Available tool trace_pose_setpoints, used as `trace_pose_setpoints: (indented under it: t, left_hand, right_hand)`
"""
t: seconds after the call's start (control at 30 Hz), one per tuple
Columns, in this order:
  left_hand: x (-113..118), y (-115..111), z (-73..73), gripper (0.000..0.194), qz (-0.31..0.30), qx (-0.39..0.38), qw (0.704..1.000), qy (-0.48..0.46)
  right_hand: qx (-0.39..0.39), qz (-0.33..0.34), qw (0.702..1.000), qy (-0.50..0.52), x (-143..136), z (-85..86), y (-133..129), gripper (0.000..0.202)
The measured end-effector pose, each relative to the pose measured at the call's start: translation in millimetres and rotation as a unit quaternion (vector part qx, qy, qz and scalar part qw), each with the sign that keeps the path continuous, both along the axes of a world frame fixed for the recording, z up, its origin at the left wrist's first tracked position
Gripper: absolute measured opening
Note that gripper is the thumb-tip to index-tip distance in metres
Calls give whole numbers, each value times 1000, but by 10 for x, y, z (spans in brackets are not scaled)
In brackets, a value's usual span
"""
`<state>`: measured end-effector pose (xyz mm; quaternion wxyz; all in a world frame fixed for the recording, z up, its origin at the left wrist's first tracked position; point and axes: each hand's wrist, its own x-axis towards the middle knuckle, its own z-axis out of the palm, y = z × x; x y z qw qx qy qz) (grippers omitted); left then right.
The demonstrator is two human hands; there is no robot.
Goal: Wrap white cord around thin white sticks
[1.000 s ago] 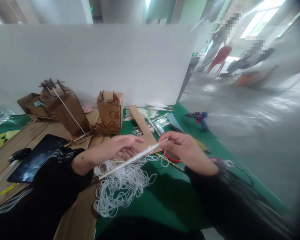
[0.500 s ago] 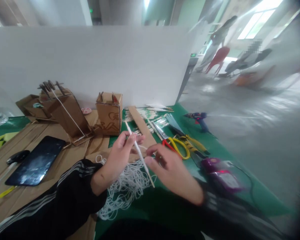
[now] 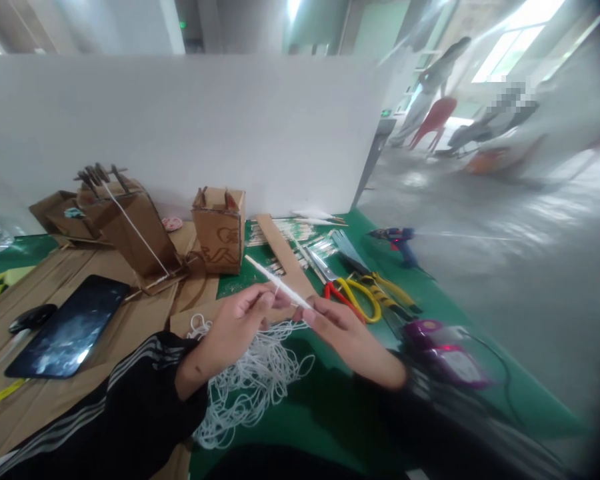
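A thin wooden stick (image 3: 287,291), wound with white string along its middle, slants between my hands. Its bare tip points up and to the left. My right hand (image 3: 347,333) pinches the lower end between thumb and fingers. My left hand (image 3: 243,320) is closed just beside the winding, with a short length of the string running from the stick into its fingertips. Below both hands lies a loose tangled heap of white string (image 3: 255,383) on the green table (image 3: 330,427).
Scissors (image 3: 353,297), pliers (image 3: 393,293) and a glue gun (image 3: 397,240) lie to the right, near a purple device (image 3: 445,353). Behind are loose sticks (image 3: 280,231), a cardboard strip (image 3: 280,247) and a cardboard box (image 3: 219,230). A black phone (image 3: 70,327) rests on cardboard at left.
The stick has passed from my left hand to my right and tilted flatter. My right hand has closed on its lower end, while my left hand has shifted down to the string.
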<state>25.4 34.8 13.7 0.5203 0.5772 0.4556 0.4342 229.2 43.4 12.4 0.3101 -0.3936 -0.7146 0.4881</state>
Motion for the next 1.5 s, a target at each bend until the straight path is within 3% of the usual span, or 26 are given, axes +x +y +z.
trace_pose_setpoints:
  t: [0.1,0.27,0.33,0.43,0.5,0.57,0.67,0.8,1.0,1.27,1.5]
  left_hand:
    - [-41,-2,-20,28,-3,5,997,82]
    - [-115,-14,-84,22,82,141,956,244]
    - [-135,-24,-108,16,89,157,960,215]
    - [-133,-28,-118,44,27,90,993,69]
    - [-110,-27,-112,43,-11,31,999,-20]
    - [-82,-30,-109,34,-9,0,998,-58]
    - [-59,-38,-124,23,14,-12,997,-77]
    - [-72,-40,-149,23,48,-3,993,-108]
    - [-139,-25,-130,25,104,-8,990,-99]
    - [-219,-36,-270,29,84,-44,990,-102]
    - [-138,-112,-196,32,75,-83,982,-151]
  right_hand:
    - [21,-30,999,-24,53,-14,11,34]
    - [127,-55,984,-116,110,-49,41,25]
    - [164,-50,976,-135,106,-69,47,19]
    - [202,-36,969,-139,70,-112,41,12]
    - [211,-24,967,-137,40,-142,28,8]
    - [218,-19,966,-139,21,-164,15,7]
    - [230,-36,963,-139,25,-174,10,6]
    - [215,-62,963,-147,71,-151,30,11]
    - [209,-48,963,-164,130,-118,93,15]
    - [308,-182,922,-150,158,-192,136,10]
    - [339,-246,893,-166,164,-230,124,8]
